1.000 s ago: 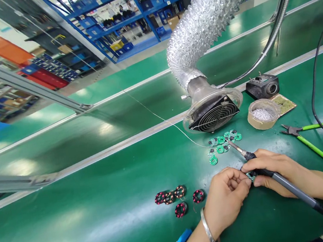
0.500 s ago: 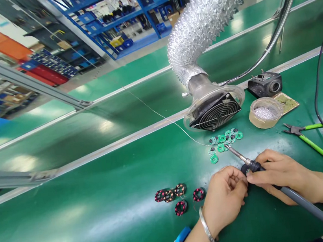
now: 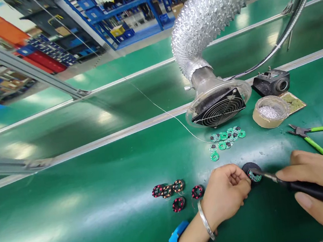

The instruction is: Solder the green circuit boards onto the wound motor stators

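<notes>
My right hand (image 3: 321,183) grips a soldering iron (image 3: 310,188) by its dark handle. The iron's tip lies over a small green circuit board (image 3: 255,176), which sits on a round black part (image 3: 249,166). My left hand (image 3: 225,190) is closed, its fingertips pinched at the near left edge of the round black part; what is between them is mostly hidden. Several wound coil rings (image 3: 197,191) with red or orange and black tops stand left of that hand. Beyond it lies a cluster of small green circuit boards (image 3: 222,145), with a thin solder wire (image 3: 175,118) running to them.
A fume extractor (image 3: 219,109) on a silver hose (image 3: 196,25) overhangs the boards. Right of it are a black iron stand (image 3: 272,81), a round tub of silvery shavings (image 3: 269,114), a yellowish sponge (image 3: 294,101) and green-handled cutters (image 3: 302,131). A metal rail (image 3: 116,136) edges the green bench.
The soldering iron has swung round and down, so its tip now meets the board on the round black part. My right hand has moved right and nearer; my left hand has hardly moved.
</notes>
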Action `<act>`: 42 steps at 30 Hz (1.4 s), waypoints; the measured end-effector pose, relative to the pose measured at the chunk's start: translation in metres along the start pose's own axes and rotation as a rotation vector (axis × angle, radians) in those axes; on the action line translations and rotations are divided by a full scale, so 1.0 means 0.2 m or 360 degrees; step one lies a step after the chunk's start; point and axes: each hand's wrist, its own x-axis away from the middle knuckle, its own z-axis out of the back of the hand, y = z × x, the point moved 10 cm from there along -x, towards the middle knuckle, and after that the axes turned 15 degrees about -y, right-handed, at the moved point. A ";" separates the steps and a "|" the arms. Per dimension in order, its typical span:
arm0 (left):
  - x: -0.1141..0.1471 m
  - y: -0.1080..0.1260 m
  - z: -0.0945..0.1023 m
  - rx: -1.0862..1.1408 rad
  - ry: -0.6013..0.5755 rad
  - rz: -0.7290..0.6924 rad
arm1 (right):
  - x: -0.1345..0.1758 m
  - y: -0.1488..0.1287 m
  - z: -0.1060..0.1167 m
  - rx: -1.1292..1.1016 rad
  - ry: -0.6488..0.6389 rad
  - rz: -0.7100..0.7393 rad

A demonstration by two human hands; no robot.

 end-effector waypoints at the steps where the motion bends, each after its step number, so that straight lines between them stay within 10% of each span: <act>1: 0.00 0.00 0.00 0.0001 -0.0003 0.0010 | 0.00 -0.01 0.00 0.0000 0.0016 -0.0009; 34: -0.02 -0.01 0.00 -0.0028 -0.0074 0.0119 | 0.01 0.01 0.06 0.0029 0.0083 -0.0129; 42: 0.07 0.19 0.00 -0.0852 0.0233 -0.0298 | -0.17 0.03 -0.05 0.0051 -0.0106 0.0214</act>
